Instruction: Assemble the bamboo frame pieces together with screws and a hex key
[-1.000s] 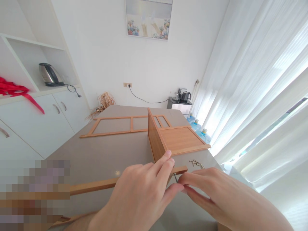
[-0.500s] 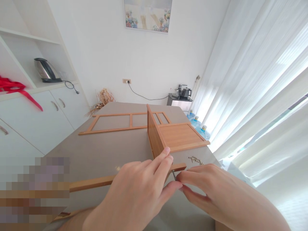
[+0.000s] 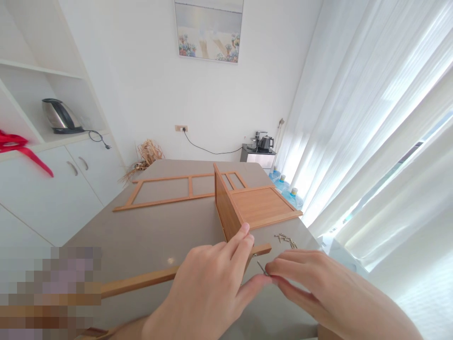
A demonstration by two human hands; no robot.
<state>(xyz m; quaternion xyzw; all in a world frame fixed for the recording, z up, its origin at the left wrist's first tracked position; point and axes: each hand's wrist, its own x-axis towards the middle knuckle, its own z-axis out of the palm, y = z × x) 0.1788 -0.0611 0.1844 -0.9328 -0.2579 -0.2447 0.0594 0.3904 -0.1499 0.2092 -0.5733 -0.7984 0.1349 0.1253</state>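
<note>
My left hand (image 3: 212, 278) is closed around the near end of an upright wooden panel (image 3: 225, 208), where it meets a wooden rail (image 3: 262, 249). A screw head (image 3: 254, 255) shows in the rail's side. Between thumb and fingertips, my right hand (image 3: 314, 281) pinches a thin metal hex key (image 3: 262, 267); most of it is hidden by the fingers. The key's tip stands just apart from the screw head. My left thumb reaches across to the right fingertips. Another long rail (image 3: 138, 282) runs left from behind my left hand.
Several loose screws (image 3: 287, 240) lie on the grey table (image 3: 170, 226) beyond my right hand. A flat wooden frame (image 3: 159, 201) and a panelled section (image 3: 264, 205) lie farther back. Water bottles (image 3: 293, 196) stand by the curtain (image 3: 339, 141). A blurred patch covers the lower left.
The hex key has come away from the screw, toward me and slightly right, with my right hand. My left hand keeps its grip. The view has tilted up a little.
</note>
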